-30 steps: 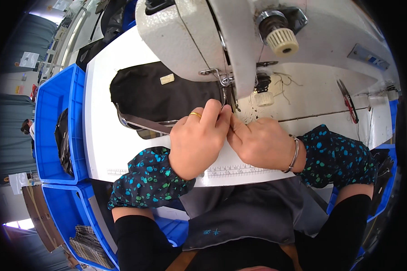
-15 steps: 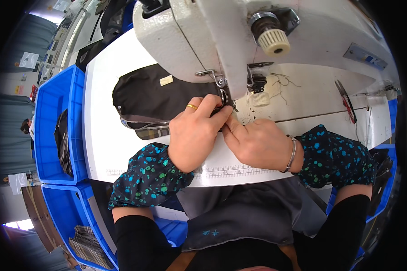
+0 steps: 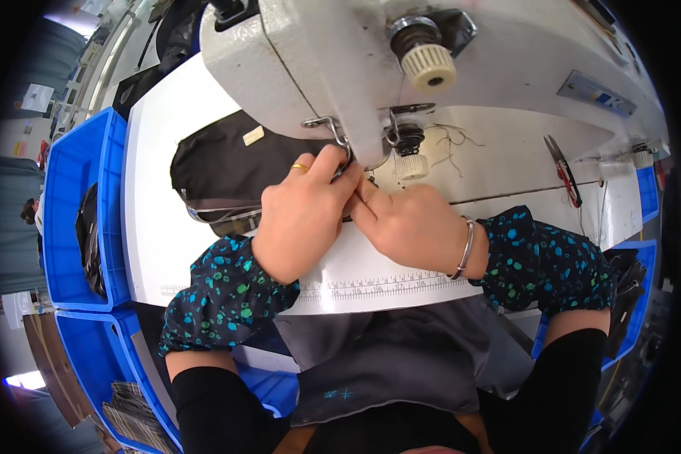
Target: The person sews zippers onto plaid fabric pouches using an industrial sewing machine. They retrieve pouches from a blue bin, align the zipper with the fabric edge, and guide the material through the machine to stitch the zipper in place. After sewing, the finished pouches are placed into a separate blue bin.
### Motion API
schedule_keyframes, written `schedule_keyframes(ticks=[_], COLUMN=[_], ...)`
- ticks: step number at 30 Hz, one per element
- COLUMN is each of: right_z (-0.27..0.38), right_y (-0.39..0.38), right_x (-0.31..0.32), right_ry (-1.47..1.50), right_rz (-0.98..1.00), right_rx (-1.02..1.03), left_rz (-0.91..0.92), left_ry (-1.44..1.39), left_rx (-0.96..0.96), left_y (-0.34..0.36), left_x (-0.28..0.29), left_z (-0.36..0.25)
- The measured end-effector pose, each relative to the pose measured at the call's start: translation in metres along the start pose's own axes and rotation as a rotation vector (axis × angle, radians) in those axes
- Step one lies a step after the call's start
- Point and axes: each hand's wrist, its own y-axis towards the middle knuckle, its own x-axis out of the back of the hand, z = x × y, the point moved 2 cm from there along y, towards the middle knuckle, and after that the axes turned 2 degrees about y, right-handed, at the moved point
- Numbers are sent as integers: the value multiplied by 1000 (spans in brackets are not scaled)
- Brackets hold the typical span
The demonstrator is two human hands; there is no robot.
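Observation:
A dark fabric piece (image 3: 227,163) with a small pale label lies flat on the white sewing table, its right end beneath the head of a white sewing machine (image 3: 318,83). A zipper (image 3: 218,214) runs along its near edge, and plaid cloth (image 3: 237,225) peeks out below. My left hand (image 3: 301,219), a ring on one finger, pinches the piece's right end close to the needle area. Beside it, my right hand (image 3: 416,225) is closed, thumb and forefinger meeting the left fingertips at the same edge. The fingers hide the exact spot they grip.
Red-handled scissors (image 3: 566,178) and loose threads (image 3: 452,144) lie on the table at right. A printed ruler (image 3: 356,289) follows the near edge. Blue bins (image 3: 121,227) holding fabric pieces stand at left, another blue bin (image 3: 634,303) at right.
The whole view has shifted, so everything sits a little further left. Both hands have slid slightly forward toward the needle area, covering the curved zipper end that showed before.

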Motion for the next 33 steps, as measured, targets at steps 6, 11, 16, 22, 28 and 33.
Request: schedule_keyframes(ticks=[6, 11, 16, 22, 28, 33], right_z=[-10, -12, -14, -13, -12, -14], right_y=[0, 0, -1, -2, -1, 0], right_x=[-1, -2, 3, 2, 2, 4], right_ry=[-39, -27, -26, -6, -32, -36], right_rz=[52, 10, -69, 16, 27, 1], right_rx=[-51, -74, -57, -49, -19, -8], left_rz=[65, 98, 104, 98, 124, 143], left_ry=[-91, -222, -371, -332, -308, -326], left_rx=[-29, -26, -41, -39, -59, -36], left_y=[14, 19, 26, 19, 24, 23], left_x=[0, 8, 10, 11, 14, 14], left_z=[9, 12, 22, 18, 18, 15])
